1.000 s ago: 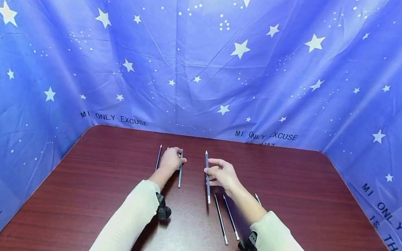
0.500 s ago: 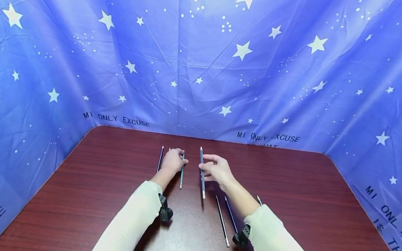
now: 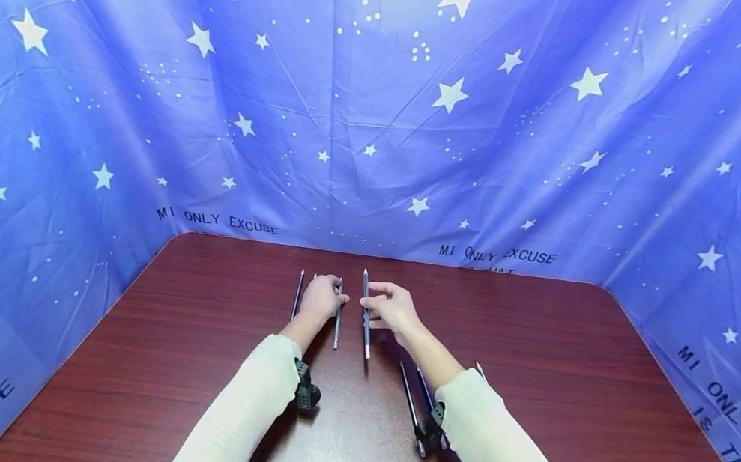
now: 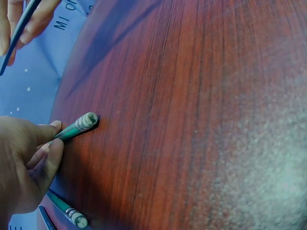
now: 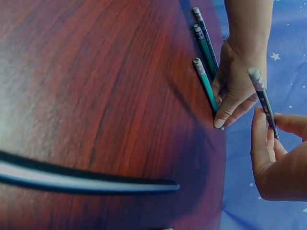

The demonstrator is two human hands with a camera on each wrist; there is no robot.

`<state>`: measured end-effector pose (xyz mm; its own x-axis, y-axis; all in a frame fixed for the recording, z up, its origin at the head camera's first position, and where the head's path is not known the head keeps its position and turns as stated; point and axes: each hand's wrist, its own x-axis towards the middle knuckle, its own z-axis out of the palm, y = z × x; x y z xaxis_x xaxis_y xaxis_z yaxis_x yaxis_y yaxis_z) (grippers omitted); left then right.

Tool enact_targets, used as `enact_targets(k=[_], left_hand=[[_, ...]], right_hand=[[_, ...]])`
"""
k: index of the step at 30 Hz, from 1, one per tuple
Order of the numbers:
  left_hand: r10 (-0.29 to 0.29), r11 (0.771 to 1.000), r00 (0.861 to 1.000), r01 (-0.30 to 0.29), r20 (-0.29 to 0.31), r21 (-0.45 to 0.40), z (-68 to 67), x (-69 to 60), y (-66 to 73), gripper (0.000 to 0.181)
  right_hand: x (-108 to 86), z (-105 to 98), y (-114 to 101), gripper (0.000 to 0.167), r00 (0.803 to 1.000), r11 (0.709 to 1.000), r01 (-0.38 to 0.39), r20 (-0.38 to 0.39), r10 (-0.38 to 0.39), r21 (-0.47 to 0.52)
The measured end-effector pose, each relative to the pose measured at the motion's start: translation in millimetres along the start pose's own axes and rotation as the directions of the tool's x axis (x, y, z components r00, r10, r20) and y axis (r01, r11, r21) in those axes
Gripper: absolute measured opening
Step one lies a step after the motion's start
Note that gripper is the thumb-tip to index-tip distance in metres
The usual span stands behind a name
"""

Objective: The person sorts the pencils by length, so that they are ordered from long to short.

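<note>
Left hand (image 3: pixel 321 298) pinches a green pencil (image 4: pixel 72 131) low at the table (image 3: pixel 195 355); from my feed I cannot tell if they touch. Just left of that hand I log a second green pencil (image 4: pixel 61 205), then an outermost pencil (image 3: pixel 298 295). Right hand (image 3: pixel 397 312) pinches a dark pencil (image 3: pixel 366 334) off the table. Nearer the body than that hand, the wrist camera (image 3: pixel 435 423) partly blocks two pencils (image 3: pixel 410 399); the sleeve (image 3: pixel 504 441) hides most of another pencil (image 3: pixel 480 370).

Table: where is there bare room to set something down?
Bare table: from left sleeve to left edge, well past right sleeve to right edge, and between left sleeve and near pencils. Crowded: by those pencils, around left hand and right hand.
</note>
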<state>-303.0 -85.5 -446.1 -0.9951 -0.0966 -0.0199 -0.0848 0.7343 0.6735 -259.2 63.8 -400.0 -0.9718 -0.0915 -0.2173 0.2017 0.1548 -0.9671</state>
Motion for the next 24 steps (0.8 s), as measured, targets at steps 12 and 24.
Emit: enact_targets(k=[12,24], left_hand=[[0.021,0.999,1.0,-0.02,-0.015,0.029,3.2,1.5,-1.3,0.041],[0.023,0.998,0.999,-0.022,-0.033,0.056,3.3,2.4,-0.9,0.04]], right_hand=[[17.4,11,10,0.044,0.999,1.0,0.01,-0.046,-0.009,0.029],[31.5,16,22,0.039,0.996,0.999,-0.027,-0.08,0.03,0.043]])
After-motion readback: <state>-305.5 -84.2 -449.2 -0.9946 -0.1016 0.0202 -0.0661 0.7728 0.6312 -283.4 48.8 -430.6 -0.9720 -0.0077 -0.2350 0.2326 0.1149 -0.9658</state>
